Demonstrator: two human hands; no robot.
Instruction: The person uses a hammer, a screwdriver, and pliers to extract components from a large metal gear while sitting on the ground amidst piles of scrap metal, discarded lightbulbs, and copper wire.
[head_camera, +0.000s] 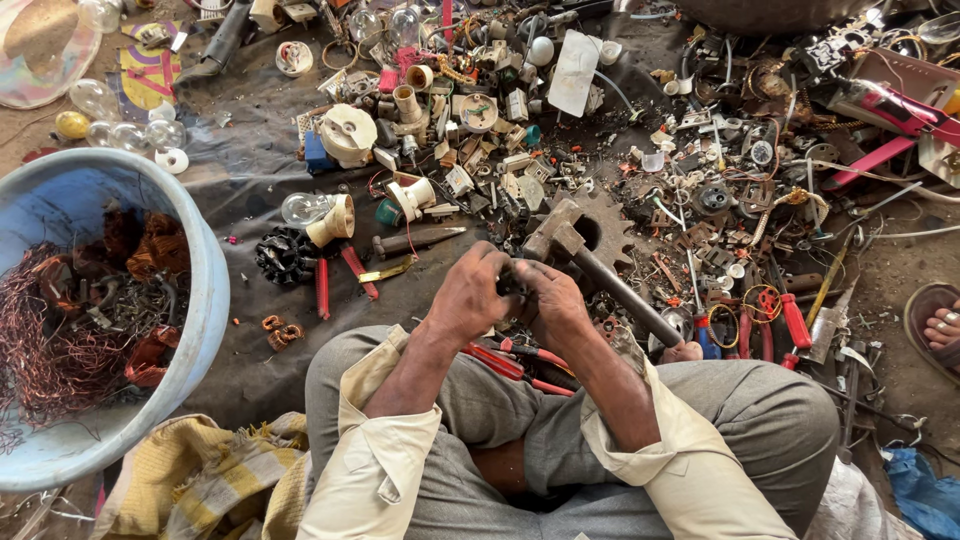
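Hands: left hand (470, 295) and right hand (552, 300) meet over the lap, both curled tight around a small dark part (512, 285) pinched between them; its shape is too hidden to tell. Hammer (600, 275) lies just beyond the right hand, handle slanting down-right, head up-left. Red pliers (515, 365) rest beneath the wrists. Blue tub (205, 290) of copper wire (45, 340) sits well left.

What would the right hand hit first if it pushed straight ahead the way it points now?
Probably the hammer: the right hand points up and away from the body, and the hammer's head lies just beyond it. Depth is unclear.
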